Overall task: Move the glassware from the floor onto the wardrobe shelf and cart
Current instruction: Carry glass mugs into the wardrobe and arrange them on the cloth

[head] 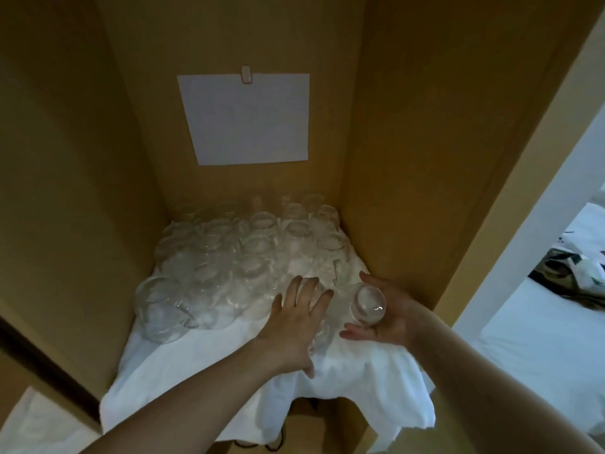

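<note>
Our right hand (383, 309) lies palm up at the front right of the wardrobe shelf (386, 381), fingers and thumb cupped round a clear glass (368, 304) that lies tilted in the palm, its base towards us. Just beside it our left hand (299, 317) reaches in palm down, fingers spread and straight, fingertips resting on an upturned glass (312, 290) at the front of the cluster. Beyond both hands, a crowd of upturned glasses (235, 257) fills the back and left of the shelf, packed close on a white cloth (203, 371) that drapes over the front edge. On the back panel hangs a blank white sheet (245, 119) under a small clip (246, 74).
</note>
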`<state>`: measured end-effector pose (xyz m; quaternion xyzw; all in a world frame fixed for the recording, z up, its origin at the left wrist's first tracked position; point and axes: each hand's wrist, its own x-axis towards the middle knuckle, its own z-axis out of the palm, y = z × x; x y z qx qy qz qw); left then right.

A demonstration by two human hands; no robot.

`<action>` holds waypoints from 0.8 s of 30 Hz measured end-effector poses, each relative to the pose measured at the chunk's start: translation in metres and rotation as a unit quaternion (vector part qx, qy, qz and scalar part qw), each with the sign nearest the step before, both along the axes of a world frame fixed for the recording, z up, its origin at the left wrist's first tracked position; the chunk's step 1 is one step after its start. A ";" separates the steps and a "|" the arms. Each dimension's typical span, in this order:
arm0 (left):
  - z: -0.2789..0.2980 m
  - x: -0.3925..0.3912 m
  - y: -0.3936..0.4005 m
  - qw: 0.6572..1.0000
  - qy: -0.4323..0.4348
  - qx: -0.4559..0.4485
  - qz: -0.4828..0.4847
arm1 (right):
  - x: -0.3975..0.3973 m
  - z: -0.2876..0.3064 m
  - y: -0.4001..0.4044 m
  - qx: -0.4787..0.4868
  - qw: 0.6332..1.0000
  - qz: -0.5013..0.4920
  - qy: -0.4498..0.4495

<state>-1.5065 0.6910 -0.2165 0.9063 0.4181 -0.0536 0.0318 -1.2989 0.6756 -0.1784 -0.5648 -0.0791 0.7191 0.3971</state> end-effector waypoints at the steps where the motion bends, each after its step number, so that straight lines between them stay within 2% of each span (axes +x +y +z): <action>1: 0.004 0.001 0.001 1.000 0.001 -0.014 0.003 | 0.002 -0.001 0.003 -0.004 1.000 0.011 -0.014; 4: 0.019 0.002 0.015 1.000 0.004 0.012 -0.006 | 0.008 -0.001 0.007 -0.009 0.999 0.031 -0.022; 9: 0.038 0.010 0.035 0.996 0.001 -0.063 0.058 | 0.013 0.006 0.011 0.010 0.998 0.065 -0.008; 12: 0.042 0.017 0.031 0.995 0.034 -0.006 0.089 | 0.009 0.009 0.013 0.027 0.999 0.047 0.005; 18: 0.047 0.021 0.037 0.979 0.091 0.110 0.146 | 0.009 0.013 0.013 0.093 0.991 0.084 -0.039; 24: 0.036 0.025 0.048 0.971 0.090 0.113 0.192 | 0.006 0.006 0.016 0.112 0.988 0.078 -0.076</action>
